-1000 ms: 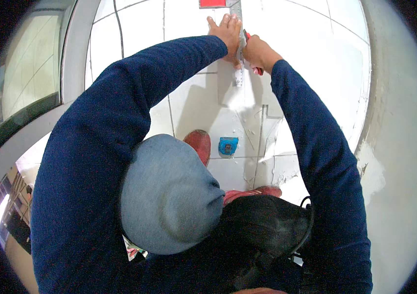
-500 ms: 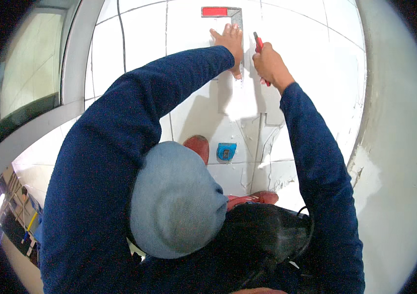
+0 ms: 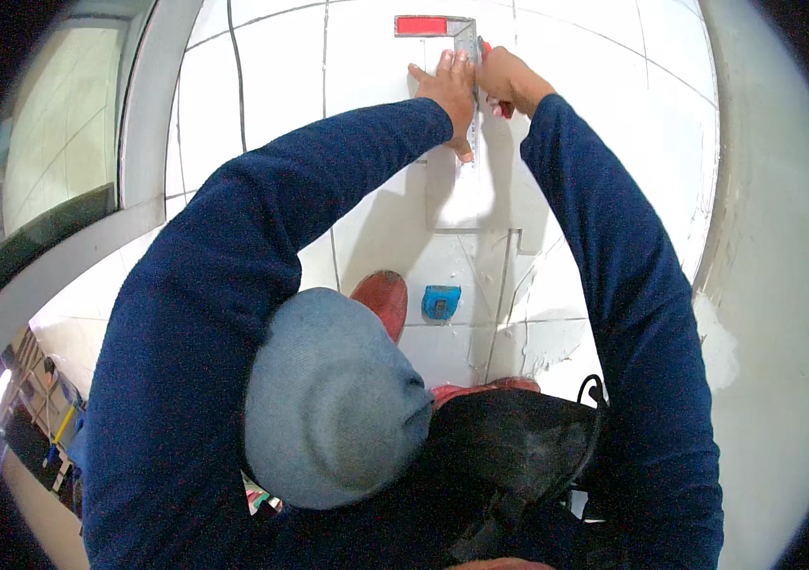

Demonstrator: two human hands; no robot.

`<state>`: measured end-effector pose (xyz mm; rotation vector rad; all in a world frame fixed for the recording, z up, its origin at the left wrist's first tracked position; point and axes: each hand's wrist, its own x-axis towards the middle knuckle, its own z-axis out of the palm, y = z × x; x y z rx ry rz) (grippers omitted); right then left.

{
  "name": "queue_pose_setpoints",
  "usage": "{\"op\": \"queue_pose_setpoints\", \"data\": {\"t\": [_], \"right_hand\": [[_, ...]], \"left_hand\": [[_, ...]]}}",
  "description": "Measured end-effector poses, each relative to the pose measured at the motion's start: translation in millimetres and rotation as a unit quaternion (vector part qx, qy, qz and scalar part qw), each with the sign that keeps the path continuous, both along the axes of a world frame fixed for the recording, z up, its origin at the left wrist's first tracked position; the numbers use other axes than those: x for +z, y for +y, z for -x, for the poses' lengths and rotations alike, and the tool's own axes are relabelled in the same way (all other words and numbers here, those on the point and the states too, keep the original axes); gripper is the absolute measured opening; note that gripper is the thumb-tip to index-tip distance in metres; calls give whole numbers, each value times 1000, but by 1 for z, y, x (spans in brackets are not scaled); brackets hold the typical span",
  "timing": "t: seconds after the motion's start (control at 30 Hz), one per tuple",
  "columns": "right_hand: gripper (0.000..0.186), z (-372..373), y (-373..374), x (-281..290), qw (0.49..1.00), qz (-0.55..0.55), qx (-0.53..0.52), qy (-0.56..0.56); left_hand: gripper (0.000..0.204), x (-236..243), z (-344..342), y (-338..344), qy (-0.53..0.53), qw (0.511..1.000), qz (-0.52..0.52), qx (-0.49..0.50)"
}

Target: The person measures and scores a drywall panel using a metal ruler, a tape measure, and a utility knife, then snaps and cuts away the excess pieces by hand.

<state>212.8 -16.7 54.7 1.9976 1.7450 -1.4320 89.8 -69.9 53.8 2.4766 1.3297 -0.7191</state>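
A metal set square with a red handle lies over a pale rectangular panel on the white tiled floor. My left hand presses flat on the square's long blade, fingers apart. Just right of it, my right hand grips a red utility knife against the blade's right edge; its tip is hard to make out. A blue tape measure lies on the floor nearer me, beside my red shoe.
A white-framed glass panel stands at the left, with tools visible at the lower left. A plastered wall runs along the right. Grout lines and cracked, smeared patches mark the floor.
My right hand pulled back toward me and away from the square half a second ago; now it is up again beside the blade. My left hand still presses on the square.
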Motion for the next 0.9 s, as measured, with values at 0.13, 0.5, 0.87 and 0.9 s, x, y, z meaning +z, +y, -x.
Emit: {"op": "queue_pose_setpoints", "data": {"t": [0.13, 0.5, 0.87, 0.9], "right_hand": [[30, -6, -1, 1, 998, 16, -23, 50], [43, 1, -141, 21, 998, -23, -33, -40], [35, -31, -224, 54, 997, 4, -76, 0], [35, -31, -211, 59, 995, -10, -98, 1]], "left_hand": [[143, -4, 2, 0, 20, 1000, -8, 2], [147, -11, -6, 4, 9, 999, -39, 21], [148, -10, -8, -3, 24, 998, -48, 32], [148, -8, -10, 0, 34, 997, -57, 28]]}}
